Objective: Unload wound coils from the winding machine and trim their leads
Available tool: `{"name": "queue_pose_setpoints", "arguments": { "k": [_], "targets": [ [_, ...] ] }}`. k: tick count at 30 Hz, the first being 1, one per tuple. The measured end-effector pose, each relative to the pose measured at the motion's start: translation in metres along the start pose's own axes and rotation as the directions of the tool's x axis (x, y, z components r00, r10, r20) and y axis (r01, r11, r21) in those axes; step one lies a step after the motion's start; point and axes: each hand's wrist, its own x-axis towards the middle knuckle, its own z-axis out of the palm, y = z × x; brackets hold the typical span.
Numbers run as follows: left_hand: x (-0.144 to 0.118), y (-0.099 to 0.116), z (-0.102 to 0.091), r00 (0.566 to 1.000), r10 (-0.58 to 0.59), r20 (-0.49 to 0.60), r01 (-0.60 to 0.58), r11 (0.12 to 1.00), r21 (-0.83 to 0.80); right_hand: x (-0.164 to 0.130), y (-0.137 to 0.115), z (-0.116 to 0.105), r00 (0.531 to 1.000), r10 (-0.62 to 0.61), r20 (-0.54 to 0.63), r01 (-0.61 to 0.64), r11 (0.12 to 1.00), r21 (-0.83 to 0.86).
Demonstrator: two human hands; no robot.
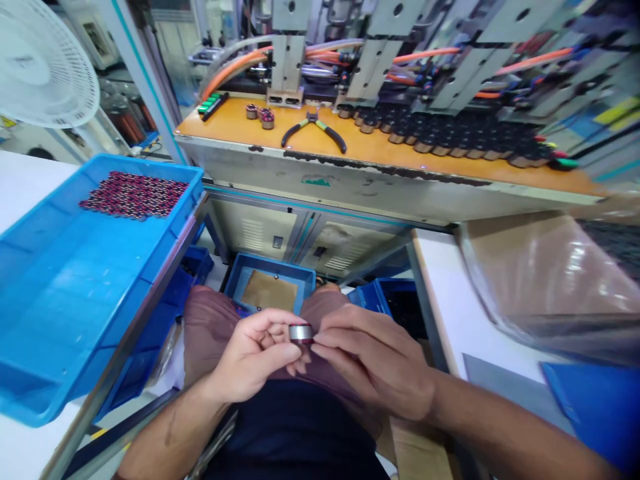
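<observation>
Over my lap, my left hand [255,357] and my right hand [373,363] meet and pinch a small round metal part [301,331] between their fingertips. The part is silver with a dark reddish edge. A blue tray [65,300] at my left carries a patch of several similar dark red round parts [134,194] at its far end. Parts of both palms are hidden behind the fingers.
An orange-topped machine bench [310,143] stands ahead with black-handled pliers [314,128], two loose coils [260,115] and rows of dark coils [450,137]. A white fan [43,63] is at upper left. A small blue bin [270,287] sits on the floor. A plastic bag [545,280] lies at right.
</observation>
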Motion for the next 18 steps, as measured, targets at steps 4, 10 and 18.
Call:
{"name": "queue_pose_setpoints", "arguments": {
  "k": [4,10,18],
  "targets": [
    [-0.001,-0.002,-0.001,0.992,0.122,-0.012,-0.123,0.991,-0.053,0.003,-0.004,0.002,0.994,0.106,-0.020,-0.107,0.993,-0.056],
    [0.003,0.000,-0.002,0.993,0.110,-0.048,-0.118,0.964,-0.239,0.013,-0.006,-0.003,0.998,0.034,0.057,-0.035,0.999,0.021],
    [0.001,-0.003,0.001,0.997,-0.032,0.075,0.036,0.998,-0.052,0.014,-0.006,-0.006,0.996,-0.037,0.077,0.038,0.999,-0.017]
  ]
}}
